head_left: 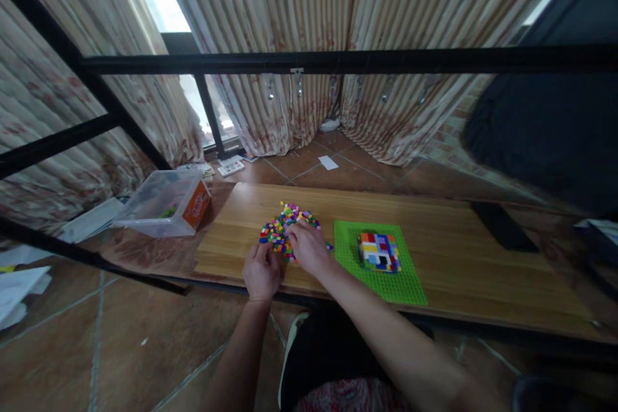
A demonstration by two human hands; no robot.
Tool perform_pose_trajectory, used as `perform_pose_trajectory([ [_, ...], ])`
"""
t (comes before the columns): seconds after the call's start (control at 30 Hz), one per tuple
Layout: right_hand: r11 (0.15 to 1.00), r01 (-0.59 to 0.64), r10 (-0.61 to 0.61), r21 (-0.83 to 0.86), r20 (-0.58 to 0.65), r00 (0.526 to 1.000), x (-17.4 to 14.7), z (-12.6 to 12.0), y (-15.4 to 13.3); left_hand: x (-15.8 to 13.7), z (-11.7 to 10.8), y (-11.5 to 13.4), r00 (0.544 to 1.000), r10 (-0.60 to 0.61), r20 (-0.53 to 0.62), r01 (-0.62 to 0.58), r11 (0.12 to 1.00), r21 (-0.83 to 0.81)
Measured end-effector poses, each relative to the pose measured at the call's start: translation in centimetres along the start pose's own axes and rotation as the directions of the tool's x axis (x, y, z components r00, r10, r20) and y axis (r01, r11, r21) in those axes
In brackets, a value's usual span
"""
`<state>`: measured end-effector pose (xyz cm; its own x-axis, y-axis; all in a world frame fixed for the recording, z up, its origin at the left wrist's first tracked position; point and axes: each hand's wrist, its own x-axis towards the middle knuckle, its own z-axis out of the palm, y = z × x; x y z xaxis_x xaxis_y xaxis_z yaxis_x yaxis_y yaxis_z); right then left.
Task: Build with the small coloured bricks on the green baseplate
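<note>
A loose heap of small coloured building bricks (pixel 277 227) lies on the wooden board. My right hand (pixel 309 246) reaches into the heap from the right, fingers curled down among the bricks; what they grip, if anything, is hidden. At the heap's near left edge is my left hand (pixel 261 272), its fingers drawn together close to a blue brick; I cannot make out what is in them. To the right, a green baseplate (pixel 408 283) carries a multicoloured block built of bricks (pixel 379 251), with a small dark square in its top.
The wooden board (pixel 458 251) rests on a low table. On its right end lies a flat black object (pixel 505 226). A clear plastic box (pixel 161 203) with an orange label and a few green pieces stands left. A black metal rail (pixel 347 62) crosses beyond the table.
</note>
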<state>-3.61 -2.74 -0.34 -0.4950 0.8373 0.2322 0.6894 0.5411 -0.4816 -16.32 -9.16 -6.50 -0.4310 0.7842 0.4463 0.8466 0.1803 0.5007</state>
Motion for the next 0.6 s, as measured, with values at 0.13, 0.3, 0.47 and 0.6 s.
perform_pose_trajectory([
  [0.13, 0.967, -0.032, 0.068, 0.251, -0.137, 0.988, -5.6, -2.9, 1.8, 0.1, -0.1, 0.0, 1.000, 0.017, -0.007, -0.017, 1.000, 0.021],
  [0.3, 0.972, -0.094, 0.130, 0.216, -0.157, 0.979, -11.6, -7.6, 6.8, 0.1, -0.1, 0.1, 1.000, -0.006, -0.008, 0.006, 0.999, 0.039],
  [0.47, 0.987, -0.139, 0.146, 0.076, -0.104, 0.984, -12.4, -9.4, 9.9, 0.2, -0.2, 0.4, 1.000, -0.012, -0.003, 0.012, 0.999, 0.037],
  [0.6, 0.994, -0.107, 0.106, -0.003, -0.045, 0.993, -11.5, -8.8, 10.3, 0.1, -0.3, 0.4, 1.000, 0.010, -0.008, -0.010, 1.000, 0.026],
])
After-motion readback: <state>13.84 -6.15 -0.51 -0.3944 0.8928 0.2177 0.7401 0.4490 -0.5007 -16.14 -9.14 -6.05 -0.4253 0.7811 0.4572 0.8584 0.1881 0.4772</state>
